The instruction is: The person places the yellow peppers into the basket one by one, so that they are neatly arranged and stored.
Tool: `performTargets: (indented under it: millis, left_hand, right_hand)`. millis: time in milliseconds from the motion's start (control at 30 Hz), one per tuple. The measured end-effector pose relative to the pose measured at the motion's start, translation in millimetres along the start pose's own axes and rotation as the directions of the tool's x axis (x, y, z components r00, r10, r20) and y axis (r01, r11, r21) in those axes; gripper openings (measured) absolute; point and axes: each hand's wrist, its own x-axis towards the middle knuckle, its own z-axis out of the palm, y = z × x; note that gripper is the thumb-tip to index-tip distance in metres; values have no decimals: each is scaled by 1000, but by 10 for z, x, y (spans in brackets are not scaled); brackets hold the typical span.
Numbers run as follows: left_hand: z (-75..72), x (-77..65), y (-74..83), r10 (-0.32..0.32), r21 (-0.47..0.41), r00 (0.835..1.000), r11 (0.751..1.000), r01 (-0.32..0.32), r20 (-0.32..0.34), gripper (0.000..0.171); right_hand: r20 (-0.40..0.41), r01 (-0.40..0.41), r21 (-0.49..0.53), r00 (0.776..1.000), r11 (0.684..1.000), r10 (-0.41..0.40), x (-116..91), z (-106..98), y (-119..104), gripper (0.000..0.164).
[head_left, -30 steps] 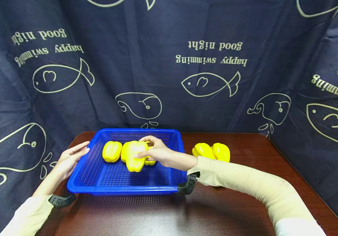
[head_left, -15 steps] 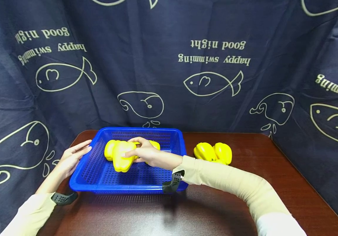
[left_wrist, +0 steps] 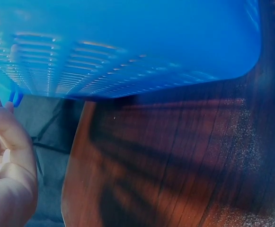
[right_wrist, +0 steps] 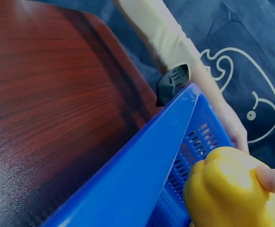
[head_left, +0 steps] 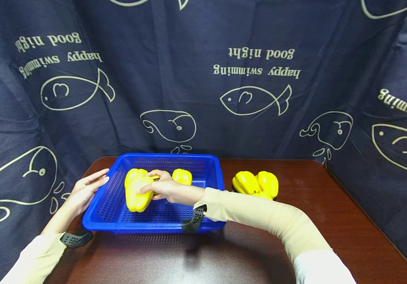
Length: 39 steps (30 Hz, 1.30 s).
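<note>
My right hand (head_left: 165, 187) holds a yellow bell pepper (head_left: 137, 197) in the left half of a blue plastic basket (head_left: 146, 227). Thumb and fingers clasp the pepper's sides; in the right wrist view the same bell pepper (right_wrist: 229, 189) shows inside the basket wall. Whether it touches the basket floor, I cannot tell. Behind it another yellow pepper (head_left: 134, 172) is partly covered, a third (head_left: 161, 172) peeks out beyond my fingers, and one more (head_left: 182, 176) lies to the right. At the basket's left rim, my left hand (head_left: 84, 193) grips the edge, its lower fingers hidden from the head view.
Right of the basket, several yellow peppers (head_left: 268, 184) lie close together on the brown wooden table (head_left: 306, 197), partly behind my right sleeve (head_left: 256, 207). A dark blue patterned curtain (head_left: 196, 79) hangs behind and at both sides.
My right hand has carried the held pepper leftward and slightly toward me, uncovering the pepper at the right of the basket. The left hand stays at the rim.
</note>
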Motion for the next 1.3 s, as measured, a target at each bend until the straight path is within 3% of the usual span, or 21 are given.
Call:
performTargets:
  millis: [533,1300]
  left_hand:
    - [-13,-1,-3,-13,-5,1000,1000,13,-7,29]
    - [15,-20,21,-15,-10,999,1000,14,-29,28]
  right_hand:
    - [-16,-33,-18,999,999,33,165,161,116,44]
    - [60,-114,-106,991,988,121,247,267,143,41]
